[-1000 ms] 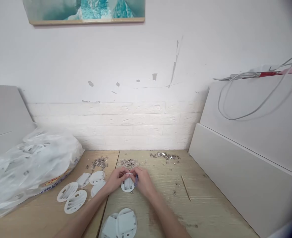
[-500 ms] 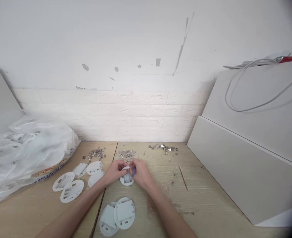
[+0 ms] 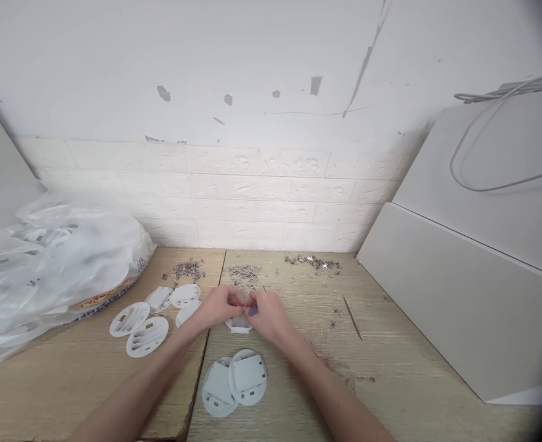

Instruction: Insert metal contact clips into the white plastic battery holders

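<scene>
My left hand [image 3: 221, 306] and my right hand [image 3: 271, 314] meet over a round white plastic case [image 3: 240, 325], their fingertips pinched together at its far edge. Fingers cover much of that case; ribbed slots show on its near side. Something blue-purple [image 3: 253, 310] shows at my right fingertips, too small to name. Just beyond my hands lies a pile of small shiny metal pieces [image 3: 245, 274]. Nearer to me, two more round white cases [image 3: 248, 377] overlap on the table.
Several white cases [image 3: 147, 336] lie left, beside a clear plastic bag [image 3: 91, 258] full of them. More metal pieces [image 3: 188, 269] [image 3: 314, 264] lie along the back. A thin wooden stick [image 3: 353, 318] is at right, before a pale panel [image 3: 455, 301]. A brick-patterned wall [image 3: 224, 184] stands behind.
The view has shifted, so the table contents appear farther right and higher. The held case now tilts, and my fingers cover more of its far part.
</scene>
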Available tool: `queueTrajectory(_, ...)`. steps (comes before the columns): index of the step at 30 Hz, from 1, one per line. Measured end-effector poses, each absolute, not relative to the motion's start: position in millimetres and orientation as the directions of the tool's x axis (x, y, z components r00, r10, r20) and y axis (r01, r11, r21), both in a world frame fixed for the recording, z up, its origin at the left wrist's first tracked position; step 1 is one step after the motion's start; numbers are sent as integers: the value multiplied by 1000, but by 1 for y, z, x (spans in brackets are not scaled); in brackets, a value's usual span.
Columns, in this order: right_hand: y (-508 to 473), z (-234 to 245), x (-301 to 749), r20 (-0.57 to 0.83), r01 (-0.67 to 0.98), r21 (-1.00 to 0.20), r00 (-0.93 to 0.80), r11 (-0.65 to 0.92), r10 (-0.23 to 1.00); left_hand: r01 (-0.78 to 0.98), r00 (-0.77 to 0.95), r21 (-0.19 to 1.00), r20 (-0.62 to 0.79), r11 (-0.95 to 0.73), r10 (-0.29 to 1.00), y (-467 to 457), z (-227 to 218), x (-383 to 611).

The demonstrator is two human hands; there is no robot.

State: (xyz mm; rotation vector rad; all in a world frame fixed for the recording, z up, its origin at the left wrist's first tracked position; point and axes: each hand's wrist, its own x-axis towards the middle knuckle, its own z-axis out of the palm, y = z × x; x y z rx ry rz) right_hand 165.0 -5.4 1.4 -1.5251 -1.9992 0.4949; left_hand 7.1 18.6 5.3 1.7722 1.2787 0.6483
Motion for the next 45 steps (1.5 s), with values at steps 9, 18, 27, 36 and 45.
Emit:
queueTrajectory(9,-11,0,158,288,859,-366,-260,357,922,608,381,773,-83,-182,921,14,14,9)
queueTrajectory(18,-12,2,154,240,871,-360,-261,335,935,589,391,783,-62,-198,918,14,6,11)
queueTrajectory(27,-12,0,156,253,807,-262,-471,529,845,623,469,644,146,-444,871,9,-10,4)
queueTrajectory(36,-3,-7,168,348,704,-311,-541,639,765,657,472,593,156,-465,867,7,-7,5)
queueTrajectory(45,13,-2,190,381,520,-685,-343,511,859,206,311,978,-25,-41,950,9,-2,15)
